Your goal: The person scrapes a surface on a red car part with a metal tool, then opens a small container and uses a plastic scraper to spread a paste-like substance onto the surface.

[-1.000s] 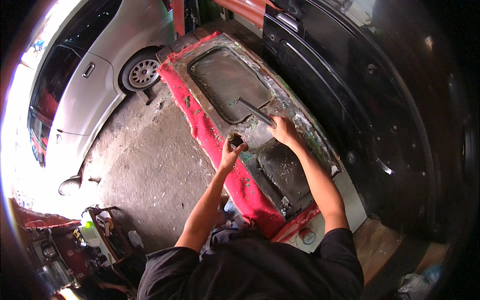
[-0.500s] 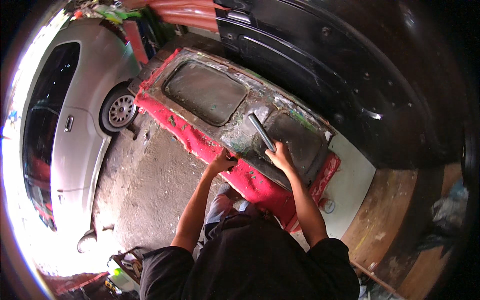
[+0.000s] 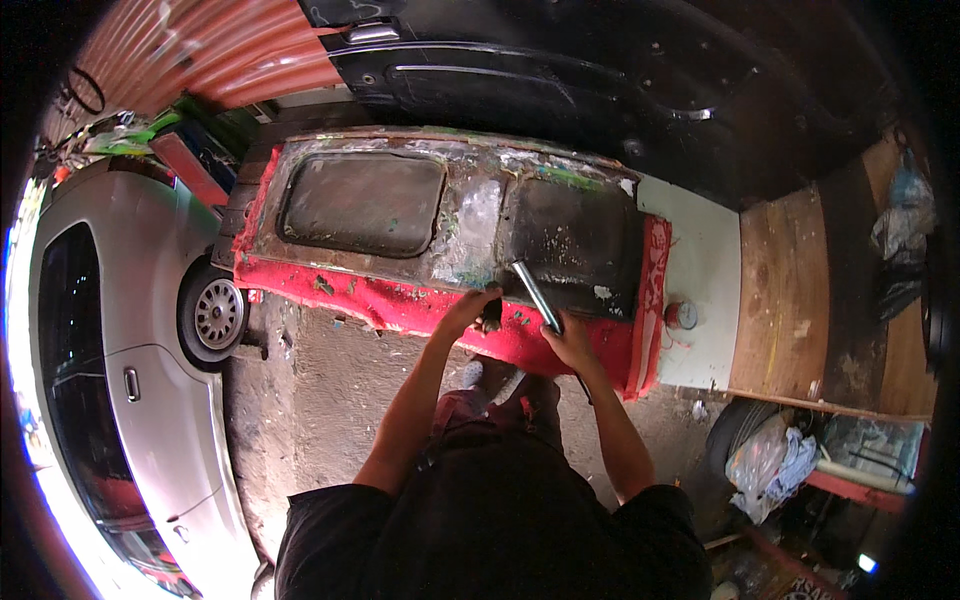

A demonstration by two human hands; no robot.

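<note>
A worn, paint-streaked metal vehicle panel [image 3: 470, 215] with two recessed dark areas lies on a red cloth [image 3: 400, 300]. My right hand [image 3: 570, 345] is closed round a silver metal tube [image 3: 538, 295], which slants up and left over the panel's near edge. A thin dark piece sticks out below that hand. At the near edge, over the cloth, my left hand [image 3: 467, 313] is curled round a small dark object [image 3: 491, 314] whose kind I cannot make out.
A silver car [image 3: 120, 350] stands at the left. Behind the panel leans a large black vehicle panel [image 3: 560, 110]. To the right are a small round can [image 3: 682, 316] on a white board [image 3: 695, 260], wooden boards [image 3: 780, 290], and a tyre [image 3: 737, 430] with plastic bags.
My view has turned, so the panel now lies more level. My left hand has come closer to my right hand, and both are at the panel's near edge.
</note>
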